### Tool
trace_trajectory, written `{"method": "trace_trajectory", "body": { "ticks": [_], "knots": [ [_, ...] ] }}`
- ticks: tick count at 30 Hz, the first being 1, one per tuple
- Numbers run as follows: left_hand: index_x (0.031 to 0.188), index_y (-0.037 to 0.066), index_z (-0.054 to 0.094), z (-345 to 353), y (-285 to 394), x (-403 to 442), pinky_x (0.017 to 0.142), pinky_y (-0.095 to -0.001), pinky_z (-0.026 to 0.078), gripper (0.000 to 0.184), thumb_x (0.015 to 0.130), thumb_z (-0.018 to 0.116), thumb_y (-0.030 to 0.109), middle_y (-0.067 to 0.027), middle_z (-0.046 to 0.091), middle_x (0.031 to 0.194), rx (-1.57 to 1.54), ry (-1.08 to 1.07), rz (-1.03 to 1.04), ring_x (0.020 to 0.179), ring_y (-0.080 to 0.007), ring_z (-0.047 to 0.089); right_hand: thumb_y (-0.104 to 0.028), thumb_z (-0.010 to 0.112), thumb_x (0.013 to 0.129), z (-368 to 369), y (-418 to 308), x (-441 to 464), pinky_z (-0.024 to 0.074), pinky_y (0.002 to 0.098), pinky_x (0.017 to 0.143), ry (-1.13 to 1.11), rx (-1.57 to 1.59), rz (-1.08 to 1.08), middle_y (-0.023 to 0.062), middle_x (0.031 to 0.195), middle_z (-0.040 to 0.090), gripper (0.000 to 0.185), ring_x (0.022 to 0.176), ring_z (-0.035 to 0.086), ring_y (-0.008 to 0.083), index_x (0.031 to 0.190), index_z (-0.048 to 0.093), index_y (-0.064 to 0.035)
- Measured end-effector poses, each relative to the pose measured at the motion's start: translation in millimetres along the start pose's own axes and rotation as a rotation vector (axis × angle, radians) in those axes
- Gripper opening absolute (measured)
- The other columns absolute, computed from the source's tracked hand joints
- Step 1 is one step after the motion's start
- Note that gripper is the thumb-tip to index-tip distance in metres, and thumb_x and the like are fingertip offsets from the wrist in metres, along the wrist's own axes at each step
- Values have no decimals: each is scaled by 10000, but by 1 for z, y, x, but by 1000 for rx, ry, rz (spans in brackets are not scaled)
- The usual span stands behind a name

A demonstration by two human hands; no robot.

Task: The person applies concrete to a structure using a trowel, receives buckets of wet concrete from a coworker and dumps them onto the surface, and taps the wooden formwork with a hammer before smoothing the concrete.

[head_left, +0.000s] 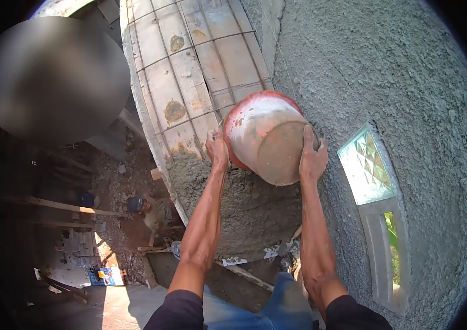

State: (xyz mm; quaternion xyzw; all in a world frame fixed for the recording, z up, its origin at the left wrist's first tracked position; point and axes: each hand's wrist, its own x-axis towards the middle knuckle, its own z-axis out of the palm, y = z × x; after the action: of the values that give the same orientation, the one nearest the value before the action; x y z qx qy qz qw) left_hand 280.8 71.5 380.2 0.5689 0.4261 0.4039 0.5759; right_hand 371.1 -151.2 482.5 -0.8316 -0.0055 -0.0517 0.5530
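Holding a bucket (261,137) tipped, base towards the camera, left hand (217,149) curled round its rim, right hand (312,157) clasping its base edge; over wet concrete (239,201) and steel bars (215,41), beside the rough wall (349,71).

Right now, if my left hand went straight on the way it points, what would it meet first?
Past the red-rimmed bucket it grips, your left hand would probably meet the rebar grid; depth there is unclear.
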Motion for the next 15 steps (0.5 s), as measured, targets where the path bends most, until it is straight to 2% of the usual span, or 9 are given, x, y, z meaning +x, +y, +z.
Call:
{"method": "trace_trajectory", "body": {
  "ticks": [2, 3, 5, 7, 8, 10, 12, 13, 15],
  "knots": [
    [996, 46, 566, 6, 13, 16, 627, -300, 395, 284, 1000, 465, 311, 3, 480, 731, -349, 3, -188, 677, -115, 460, -765, 548, 748, 17, -54, 36, 416, 458, 973, -78, -149, -174, 259, 1180, 607, 897, 1126, 566, 424, 1188, 583, 16],
    [1005, 69, 567, 12, 24, 15, 593, -291, 371, 268, 997, 473, 320, 19, 445, 715, -415, 38, -219, 640, -98, 432, -794, 556, 711, 24, -78, 54, 431, 465, 961, -108, -165, -194, 257, 1167, 615, 942, 1123, 577, 413, 1178, 585, 23],
    [1034, 97, 572, 24, 47, 25, 535, -283, 341, 258, 987, 501, 340, 31, 441, 719, -582, 44, -248, 585, -86, 400, -803, 579, 682, 31, -118, 77, 452, 481, 931, -74, -240, -449, 238, 1129, 636, 954, 1078, 611, 392, 1167, 594, 19],
    [1068, 86, 573, 34, 82, 41, 496, -288, 361, 296, 965, 550, 363, 14, 515, 780, -801, -111, -145, 577, -98, 435, -723, 604, 749, 12, -172, 69, 498, 474, 866, 6, -238, -780, 224, 1056, 664, 850, 996, 655, 364, 1168, 596, 17],
    [1082, 71, 570, 40, 103, 33, 481, -290, 387, 331, 951, 581, 374, -1, 559, 821, -908, -229, -64, 586, -105, 474, -723, 604, 749, -10, -200, 53, 498, 474, 866, -9, -262, -771, 224, 1056, 664, 850, 996, 655, 364, 1168, 596, 17],
    [1107, 25, 553, 44, 147, 28, 556, -279, 479, 369, 933, 621, 343, -49, 614, 927, -894, -370, 132, 695, -119, 561, -531, 708, 744, -52, -264, 19, 530, 392, 759, -175, 120, -895, 215, 919, 682, 647, 832, 684, 313, 1040, 644, 40],
    [1106, 14, 564, 47, 155, 47, 747, -364, 451, 312, 987, 495, 294, -88, 613, 1050, -910, -325, 238, 968, -200, 565, -452, 737, 748, -67, -295, 8, 546, 347, 666, -349, 290, -830, 202, 826, 684, 567, 711, 691, 274, 975, 657, 62],
    [1073, 7, 571, 49, 153, 57, 692, -384, 469, 295, 978, 520, 282, -86, 622, 958, -944, -284, 260, 876, -205, 588, -442, 733, 752, -64, -296, 10, 549, 336, 631, -417, 308, -767, 196, 798, 681, 560, 671, 690, 260, 962, 655, 71],
    [1081, -2, 552, 53, 111, 72, 617, -360, 496, 284, 964, 560, 257, -76, 622, 926, -958, -267, 174, 777, -172, 591, -359, 723, 779, -17, -256, 38, 559, 337, 650, -385, 407, -1113, 209, 848, 690, 496, 719, 697, 261, 1014, 648, 72]
  ]
}}
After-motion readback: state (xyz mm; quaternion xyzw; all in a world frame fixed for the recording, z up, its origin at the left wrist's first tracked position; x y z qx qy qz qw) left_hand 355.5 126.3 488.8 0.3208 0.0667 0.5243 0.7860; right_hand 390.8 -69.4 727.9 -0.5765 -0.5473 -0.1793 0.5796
